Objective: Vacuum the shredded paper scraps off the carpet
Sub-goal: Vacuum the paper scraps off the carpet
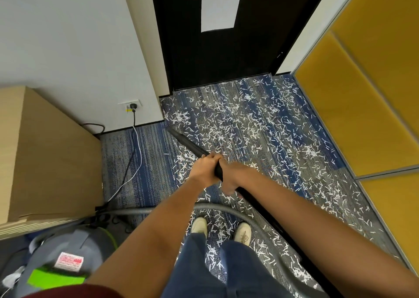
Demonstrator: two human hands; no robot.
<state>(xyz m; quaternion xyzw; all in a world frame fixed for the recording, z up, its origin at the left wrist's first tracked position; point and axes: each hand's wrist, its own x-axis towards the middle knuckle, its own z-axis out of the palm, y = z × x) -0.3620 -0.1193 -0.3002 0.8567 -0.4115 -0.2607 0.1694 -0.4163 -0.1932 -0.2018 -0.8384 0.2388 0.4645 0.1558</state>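
White shredded paper scraps [240, 125] lie thick over the blue and grey carpet [145, 161], from the black door to my shoes. A black vacuum wand [188, 143] slants up-left, its nozzle tip near the wall corner at the edge of the scraps. My left hand [204, 168] grips the wand from the left. My right hand [229, 177] grips it just behind, lower on the tube. A grey ribbed hose [222, 208] curves across the floor in front of my shoes to the grey and green vacuum body [68, 259] at bottom left.
A tan cabinet [45, 157] stands at the left. A wall socket [132, 106] holds a plug, and cables [133, 161] trail over the carpet strip beside the cabinet. A black door [217, 48] closes the far end. Yellow panels [362, 104] line the right side.
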